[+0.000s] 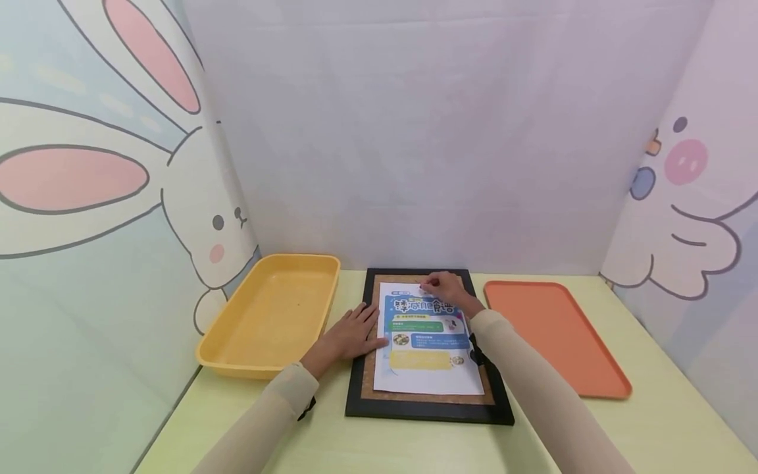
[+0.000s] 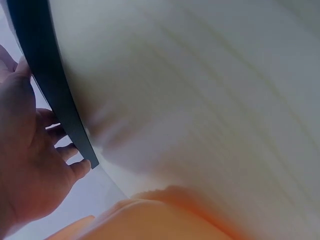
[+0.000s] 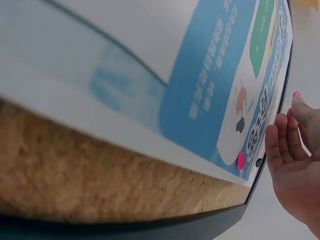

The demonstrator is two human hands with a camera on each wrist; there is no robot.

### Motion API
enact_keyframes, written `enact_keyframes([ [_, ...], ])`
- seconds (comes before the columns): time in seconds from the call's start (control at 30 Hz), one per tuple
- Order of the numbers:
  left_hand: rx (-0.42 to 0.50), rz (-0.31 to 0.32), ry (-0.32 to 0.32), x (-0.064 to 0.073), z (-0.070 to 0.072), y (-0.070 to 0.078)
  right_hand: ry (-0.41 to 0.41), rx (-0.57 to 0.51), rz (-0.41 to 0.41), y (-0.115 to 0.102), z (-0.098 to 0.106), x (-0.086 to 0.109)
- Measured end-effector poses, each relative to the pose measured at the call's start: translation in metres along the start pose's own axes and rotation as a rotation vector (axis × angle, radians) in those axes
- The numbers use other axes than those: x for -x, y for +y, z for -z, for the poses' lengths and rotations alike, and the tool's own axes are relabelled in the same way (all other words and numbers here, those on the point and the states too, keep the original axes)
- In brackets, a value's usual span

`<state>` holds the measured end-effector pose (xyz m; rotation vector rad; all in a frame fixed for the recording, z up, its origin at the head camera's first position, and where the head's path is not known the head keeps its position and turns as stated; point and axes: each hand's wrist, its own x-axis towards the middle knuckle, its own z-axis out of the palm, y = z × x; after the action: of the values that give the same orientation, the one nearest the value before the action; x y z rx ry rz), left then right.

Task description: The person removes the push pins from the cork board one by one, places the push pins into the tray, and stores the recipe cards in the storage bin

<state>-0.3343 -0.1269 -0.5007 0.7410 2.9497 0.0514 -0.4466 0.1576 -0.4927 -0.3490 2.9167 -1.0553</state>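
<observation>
A cork board with a black frame (image 1: 426, 411) lies on the table, and a printed sheet of paper (image 1: 426, 385) lies over its cork. My left hand (image 1: 352, 331) rests with spread fingers on the frame's left side, thumb at the paper's edge. The fingertips also show along the black frame (image 2: 65, 95) in the left wrist view. Over the paper's top edge, my right hand (image 1: 447, 288) pinches a small pink pushpin (image 3: 296, 94) between thumb and fingers. Below that hand, a round pink dot (image 3: 241, 160) shows near the paper's edge in the right wrist view.
A deep yellow tray (image 1: 213, 365) stands left of the board, close to the left forearm. To the right lies a flat orange tray (image 1: 562, 336), beside the right forearm. A pale curtain (image 1: 426, 145) rises behind the table, with cartoon-printed panels at both sides.
</observation>
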Motion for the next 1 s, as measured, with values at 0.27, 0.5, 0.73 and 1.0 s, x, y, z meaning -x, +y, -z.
enact_keyframes([
  [0.27,-0.014,0.004,-0.003,-0.002,-0.002,-0.001,0.014,-0.033,0.002,0.005,0.006,-0.002],
  [0.5,-0.009,-0.001,0.0,-0.004,-0.004,-0.002,0.034,-0.03,0.02,0.011,0.016,0.001],
  [0.73,-0.029,0.008,-0.011,-0.005,-0.004,-0.001,0.038,-0.02,0.04,0.018,0.025,0.0],
  [1.0,-0.028,-0.011,0.009,-0.002,-0.002,-0.001,0.05,0.006,0.076,0.023,0.038,0.005],
])
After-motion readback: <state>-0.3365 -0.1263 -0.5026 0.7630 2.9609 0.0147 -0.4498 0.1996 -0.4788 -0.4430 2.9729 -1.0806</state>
